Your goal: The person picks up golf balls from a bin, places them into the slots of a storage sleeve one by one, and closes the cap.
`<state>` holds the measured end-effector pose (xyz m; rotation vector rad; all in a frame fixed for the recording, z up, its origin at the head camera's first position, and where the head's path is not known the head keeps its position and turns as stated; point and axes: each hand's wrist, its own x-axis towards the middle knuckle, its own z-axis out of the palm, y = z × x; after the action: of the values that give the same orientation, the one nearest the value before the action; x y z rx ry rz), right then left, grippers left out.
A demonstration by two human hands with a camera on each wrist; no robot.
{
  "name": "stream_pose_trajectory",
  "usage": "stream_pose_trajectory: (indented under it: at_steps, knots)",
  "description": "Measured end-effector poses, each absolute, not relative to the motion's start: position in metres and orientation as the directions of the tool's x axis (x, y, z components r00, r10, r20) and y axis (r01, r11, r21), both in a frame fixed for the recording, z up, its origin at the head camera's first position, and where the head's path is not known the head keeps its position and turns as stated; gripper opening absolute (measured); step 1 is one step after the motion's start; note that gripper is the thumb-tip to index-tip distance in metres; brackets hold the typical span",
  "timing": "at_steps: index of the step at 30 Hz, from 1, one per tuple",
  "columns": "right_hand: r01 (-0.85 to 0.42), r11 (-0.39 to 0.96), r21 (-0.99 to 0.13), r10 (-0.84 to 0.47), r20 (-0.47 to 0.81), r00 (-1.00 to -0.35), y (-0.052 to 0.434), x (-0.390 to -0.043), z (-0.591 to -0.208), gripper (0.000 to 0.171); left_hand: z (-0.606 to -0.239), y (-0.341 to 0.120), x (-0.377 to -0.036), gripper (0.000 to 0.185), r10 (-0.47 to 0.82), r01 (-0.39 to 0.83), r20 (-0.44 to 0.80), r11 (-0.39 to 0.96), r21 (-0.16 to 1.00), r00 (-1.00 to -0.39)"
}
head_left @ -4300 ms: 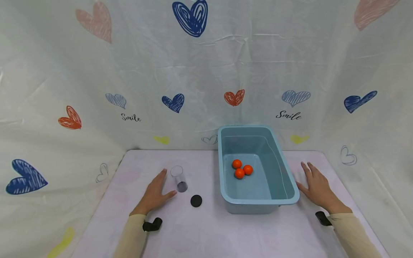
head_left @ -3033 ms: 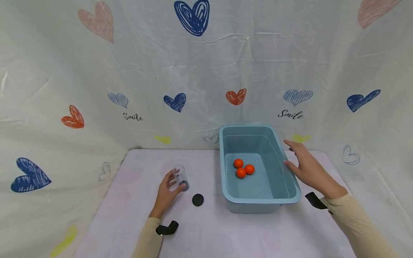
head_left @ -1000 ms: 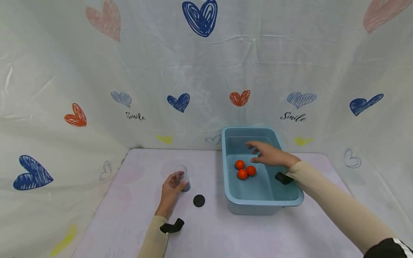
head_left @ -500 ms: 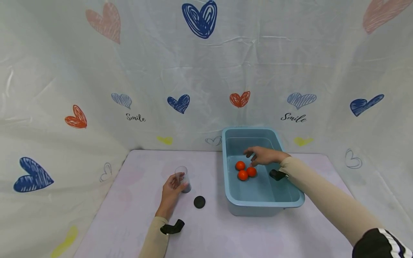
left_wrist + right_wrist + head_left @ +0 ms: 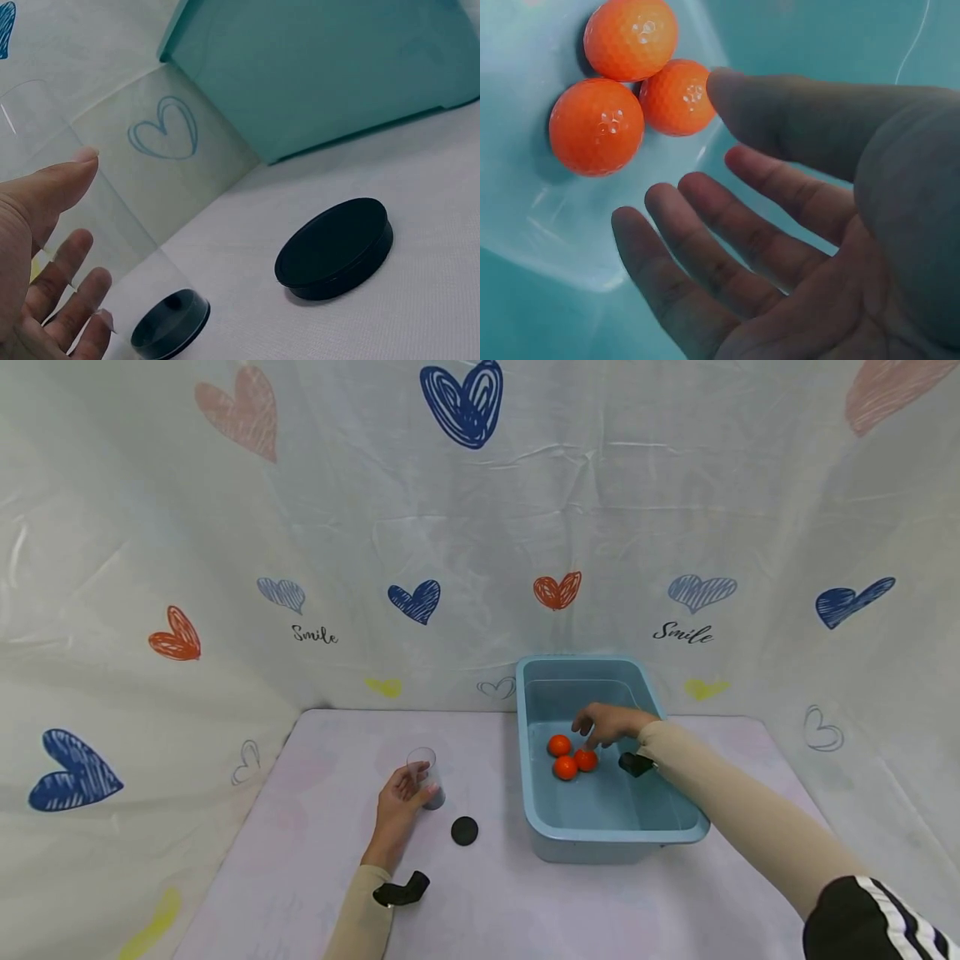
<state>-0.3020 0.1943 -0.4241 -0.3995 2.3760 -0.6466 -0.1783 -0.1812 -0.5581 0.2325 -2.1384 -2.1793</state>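
A clear plastic tube (image 5: 426,770) with a black base (image 5: 171,324) stands on the table. My left hand (image 5: 397,806) holds it, thumb (image 5: 64,180) on one side and curled fingers on the other. Close by on the table lies a round black lid (image 5: 464,831). Three orange golf balls (image 5: 566,767) sit together on the floor of a blue plastic bin (image 5: 531,785). Inside the bin, my right hand (image 5: 611,724) hovers beside the balls with relaxed, spread fingers. Its thumb tip is close to one ball (image 5: 676,101); I cannot tell whether they touch. That hand holds nothing.
The bin's high rim surrounds the right hand, and the right forearm passes over its right wall. A white curtain (image 5: 480,543) printed with hearts hangs behind the table (image 5: 300,827). Black wrist mounts (image 5: 401,889) sit on both sleeves.
The left hand has moved from beside the tube to holding it. The right hand has come from outside the bin over its right wall, then down and closer to the golf balls.
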Motion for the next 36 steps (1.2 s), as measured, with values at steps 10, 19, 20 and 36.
stream_pose_trajectory:
  at_steps: [10, 19, 20, 36]
  knots:
    - [0.018, 0.858, -0.513, -0.313, -0.551, -0.773, 0.185, -0.303, -0.425, 0.042, -0.558, -0.182, -0.179, 0.049, -0.170, -0.057, -0.060, -0.021, 0.998, -0.984]
    - [0.167, 0.858, -0.485, -0.188, -0.600, -0.777, 0.184, -0.301, -0.434, 0.038, -0.558, -0.180, -0.179, 0.048, -0.175, -0.057, -0.059, -0.014, 0.998, -0.983]
    - [0.178, 0.858, -0.483, -0.179, -0.605, -0.776, 0.184, -0.301, -0.435, 0.039, -0.558, -0.179, -0.179, 0.049, -0.173, -0.054, -0.056, -0.014, 0.998, -0.983]
    - [0.160, 0.886, -0.436, -0.145, -0.587, -0.797, 0.179, -0.303, -0.457, 0.029, -0.558, -0.181, -0.179, 0.050, -0.167, -0.058, -0.058, -0.002, 0.998, -0.984]
